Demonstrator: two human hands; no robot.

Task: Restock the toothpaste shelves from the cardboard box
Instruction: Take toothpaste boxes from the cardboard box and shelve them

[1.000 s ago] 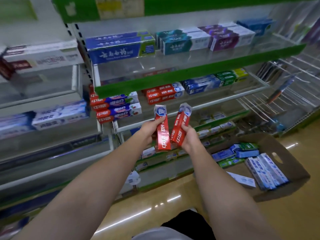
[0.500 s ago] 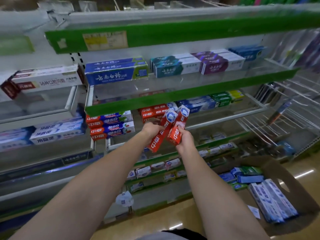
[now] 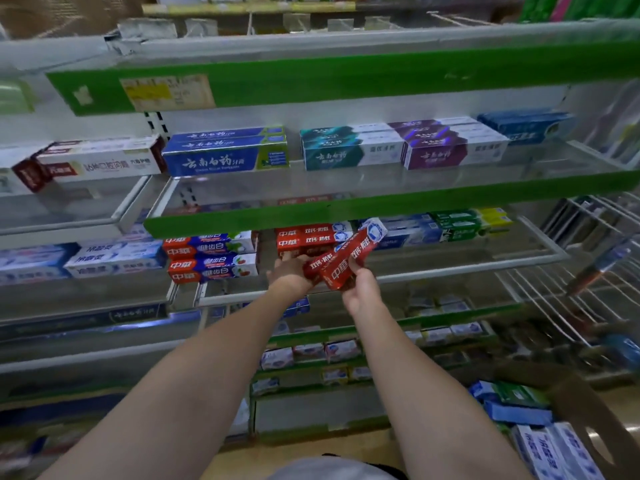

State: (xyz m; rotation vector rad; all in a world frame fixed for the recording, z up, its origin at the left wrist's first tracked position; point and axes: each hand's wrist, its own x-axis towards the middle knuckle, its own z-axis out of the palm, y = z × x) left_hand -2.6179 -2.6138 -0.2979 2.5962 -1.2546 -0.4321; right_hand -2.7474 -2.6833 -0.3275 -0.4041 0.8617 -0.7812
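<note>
My left hand (image 3: 290,276) and my right hand (image 3: 362,289) each grip a red toothpaste box. The left box (image 3: 317,266) and the right box (image 3: 349,261) lie side by side, tilted up to the right, their white-blue ends reaching the middle shelf (image 3: 467,265). They overlap a stack of matching red boxes (image 3: 304,237) on that shelf. The cardboard box (image 3: 571,400) sits on the floor at the lower right, with blue, white and green toothpaste boxes inside.
A green-edged shelf (image 3: 381,202) hangs just above my hands, carrying blue, teal and purple boxes. Red-and-blue boxes (image 3: 211,258) stand left of the red stack, blue and green boxes (image 3: 450,226) to its right. Wire hooks (image 3: 571,289) jut out at right.
Both hands have moved up and forward with the two red boxes, tilting them from upright toward the red stack on the middle shelf. My view has risen, showing more upper shelves.
</note>
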